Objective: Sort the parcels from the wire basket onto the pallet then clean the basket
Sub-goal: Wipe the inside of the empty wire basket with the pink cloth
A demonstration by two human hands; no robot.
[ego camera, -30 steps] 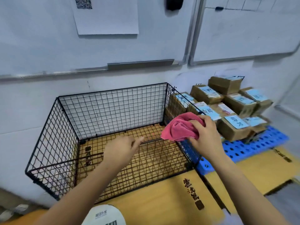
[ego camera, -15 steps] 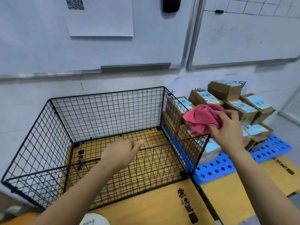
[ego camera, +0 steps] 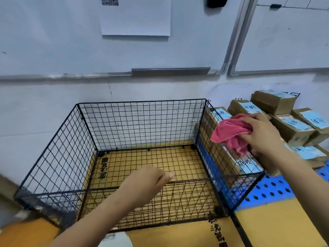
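Wire basket [ego camera: 114, 132] empty, sitting on yellow cardboard on the floor; sorting step looks done. Parcels [ego camera: 292, 125] stacked on the blue pallet [ego camera: 272, 190] at 3 o'clock of the basket, touching its right wall. Cleaning step in hand, looks barely started.

Right hand [ego camera: 263, 134] clenched around a bunched pink cloth [ego camera: 229, 132], held over the basket's right wall near its top edge; contact with the wire not clear. Left hand [ego camera: 144, 184] at 6 o'clock, over the front rim, fingers loosely curled, grasping nothing; touching the rim or just above it, cannot tell.

Left to do, by estimate: wipe the remaining walls and the floor grid.

Writing: blue labels on parcel tops with handwritten dark characters, too blurred to read. Black printed characters on the cardboard under the basket and at 5 o'clock, not legible. Sheet with a QR code [ego camera: 109, 0] on the wall at 12 o'clock
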